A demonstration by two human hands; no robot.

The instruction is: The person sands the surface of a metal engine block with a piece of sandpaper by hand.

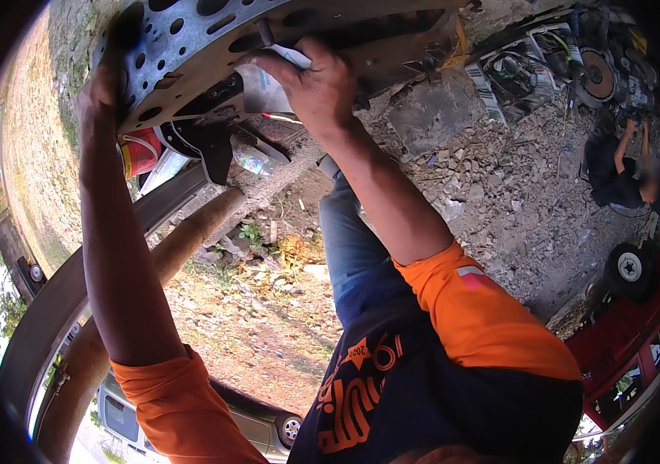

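Orange-sleeved shirt (392, 379) nearest, a pale sheet (263, 90) is pinched in the right hand (321, 87) beside the perforated panel (191, 42), best kept flat, while the grip of the left hand (113, 66) cannot be told.

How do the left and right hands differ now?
The right hand pinches a whitish sheet; the grip of the left hand is unclear. The left hand is at the panel's left end; the right hand is farther right. The left hand is mostly dark; the right hand shows clearly. Both are at the panel.
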